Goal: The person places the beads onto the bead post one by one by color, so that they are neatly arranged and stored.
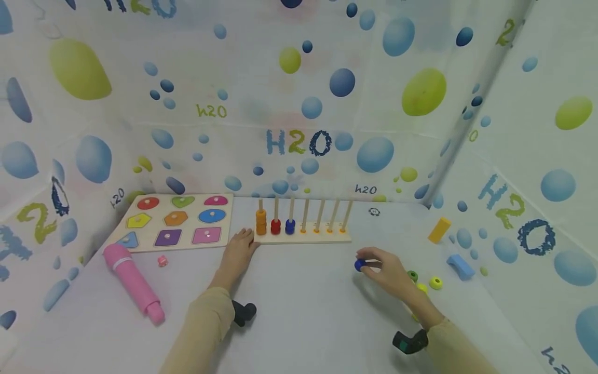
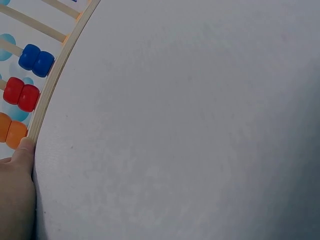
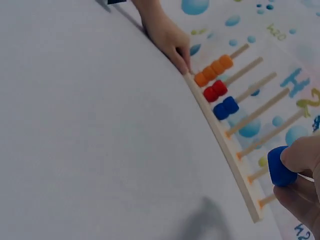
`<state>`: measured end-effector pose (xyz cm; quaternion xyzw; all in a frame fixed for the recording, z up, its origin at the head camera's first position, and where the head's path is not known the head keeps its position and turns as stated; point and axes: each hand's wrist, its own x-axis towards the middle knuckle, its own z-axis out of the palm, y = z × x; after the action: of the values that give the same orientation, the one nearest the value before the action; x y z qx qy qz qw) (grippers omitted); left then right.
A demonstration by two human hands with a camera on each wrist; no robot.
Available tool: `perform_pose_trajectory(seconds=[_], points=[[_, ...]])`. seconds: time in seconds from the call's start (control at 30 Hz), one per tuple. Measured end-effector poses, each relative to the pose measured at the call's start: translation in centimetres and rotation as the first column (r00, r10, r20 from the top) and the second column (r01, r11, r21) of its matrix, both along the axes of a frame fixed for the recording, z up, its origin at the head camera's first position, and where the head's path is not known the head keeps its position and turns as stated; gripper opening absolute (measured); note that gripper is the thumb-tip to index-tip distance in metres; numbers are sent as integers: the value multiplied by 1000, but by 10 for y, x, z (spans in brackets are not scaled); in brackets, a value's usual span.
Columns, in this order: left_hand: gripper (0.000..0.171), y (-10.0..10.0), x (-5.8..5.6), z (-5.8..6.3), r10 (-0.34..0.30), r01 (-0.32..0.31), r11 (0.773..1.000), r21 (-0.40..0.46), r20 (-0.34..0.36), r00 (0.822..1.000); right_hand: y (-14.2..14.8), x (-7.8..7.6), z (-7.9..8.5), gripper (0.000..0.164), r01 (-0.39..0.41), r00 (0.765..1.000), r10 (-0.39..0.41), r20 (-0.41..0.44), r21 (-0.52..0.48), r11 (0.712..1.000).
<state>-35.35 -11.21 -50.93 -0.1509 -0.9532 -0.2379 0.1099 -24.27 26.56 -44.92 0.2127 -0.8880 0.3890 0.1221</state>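
A wooden counting stand [image 1: 303, 239] has a row of upright pegs on a flat base. Orange beads [image 1: 261, 222] are stacked on its leftmost peg, two red beads [image 1: 275, 227] on the one beside it, then two blue beads [image 1: 290, 226]. The other pegs are bare. My left hand [image 1: 240, 254] holds the base at its left end, thumb [image 2: 24, 150] on the front edge near the orange beads. To the right of the stand, my right hand [image 1: 385, 270] pinches a loose blue bead [image 3: 281, 166] between thumb and fingers, above the table.
Green and yellow beads [image 1: 436, 282] lie by my right forearm, with an orange block [image 1: 439, 230] and a blue arched block [image 1: 461, 267] farther right. At left are a shape puzzle board [image 1: 187, 242], a pink microphone-like toy [image 1: 134, 283] and a small pink piece [image 1: 162, 261].
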Motion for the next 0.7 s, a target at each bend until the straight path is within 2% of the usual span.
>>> perform_pose_trajectory(seconds=[0.07,0.13,0.37,0.57,0.7], points=[[46,0,0,0,5,-5,1000,2,11,1000,-15,-14,4,32,-26,999,26,-42,-2,1000],[47,0,1,0,8,-8,1000,2,19,1000,-26,-34,2,32,-53,993,53,-110,-1,999],[49,-1,2,1,22,-21,1000,-7,57,998,-81,-81,31,32,-126,962,114,-249,-34,991],[48,1,2,2,20,-20,1000,-3,54,998,-117,-111,46,33,-93,953,72,-294,-56,994],[48,1,2,2,27,-27,1000,-9,56,998,-135,-123,53,34,-62,953,25,-301,-115,991]])
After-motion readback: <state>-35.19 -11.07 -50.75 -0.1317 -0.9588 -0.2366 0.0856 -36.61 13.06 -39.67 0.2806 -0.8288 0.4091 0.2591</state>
